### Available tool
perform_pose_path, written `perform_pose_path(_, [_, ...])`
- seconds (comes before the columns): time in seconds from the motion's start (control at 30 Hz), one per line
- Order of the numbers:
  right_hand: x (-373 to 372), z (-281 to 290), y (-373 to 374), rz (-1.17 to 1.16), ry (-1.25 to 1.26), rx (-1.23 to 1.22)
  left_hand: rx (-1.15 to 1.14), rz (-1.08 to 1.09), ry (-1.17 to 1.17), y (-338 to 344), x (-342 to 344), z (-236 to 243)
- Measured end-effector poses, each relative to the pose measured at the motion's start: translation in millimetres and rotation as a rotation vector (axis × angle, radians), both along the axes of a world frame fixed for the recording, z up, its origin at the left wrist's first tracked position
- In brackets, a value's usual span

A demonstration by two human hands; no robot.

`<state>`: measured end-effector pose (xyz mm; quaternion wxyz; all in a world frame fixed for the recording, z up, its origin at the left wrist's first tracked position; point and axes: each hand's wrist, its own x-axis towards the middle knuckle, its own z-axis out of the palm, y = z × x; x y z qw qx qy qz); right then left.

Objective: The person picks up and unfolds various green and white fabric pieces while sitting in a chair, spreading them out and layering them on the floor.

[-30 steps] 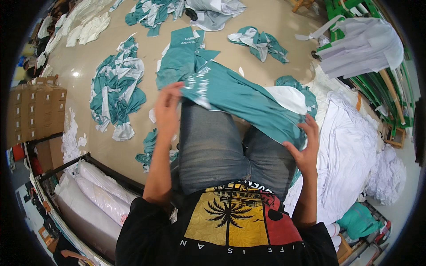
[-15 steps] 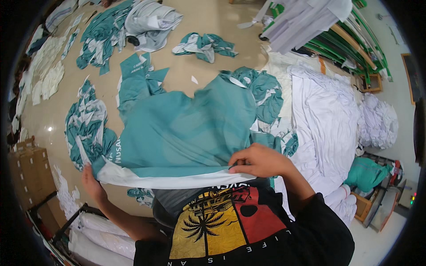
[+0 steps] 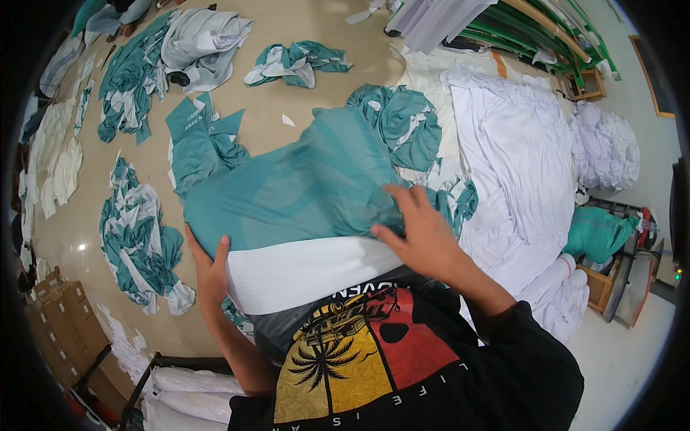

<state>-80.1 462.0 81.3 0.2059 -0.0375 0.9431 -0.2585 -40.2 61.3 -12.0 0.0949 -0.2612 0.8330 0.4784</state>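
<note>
A teal cloth panel (image 3: 287, 187) lies spread across my lap, with a broad white band (image 3: 309, 273) along its near edge. My left hand (image 3: 209, 269) is at its left edge, thumb and fingers stretched apart against the cloth. Over the right part of the panel, my right hand (image 3: 424, 233) has its thumb and fingers spread, the fingertips touching or just above the teal fabric. A bunched teal fold shows beside those fingertips. The near part of the band rests against my dark clothing.
Teal-and-white cloth heaps lie on the floor to the left (image 3: 136, 237), far side (image 3: 298, 63) and right (image 3: 402, 126). White fabric (image 3: 510, 179) is spread at the right. Cardboard boxes (image 3: 68, 323) stand at the left, green-framed racks (image 3: 517, 36) at the far right.
Both hands have moved off the white edge onto the cloth, the left one inward and the right one farther away. Their fingers have opened. More of the white band now shows.
</note>
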Motion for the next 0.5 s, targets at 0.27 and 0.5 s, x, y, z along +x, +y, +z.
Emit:
perform_pose_path(0.27, [-4.5, 12.7, 34.3, 0.059, -0.308, 0.207, -0.001, -0.037, 0.032, -10.7, 7.5, -10.2])
perform_pose_path(0.5, [5.0, 24.1, 23.7, 0.203, -0.173, 0.101, -0.011, -0.025, 0.050, -5.9, 5.8, -8.3])
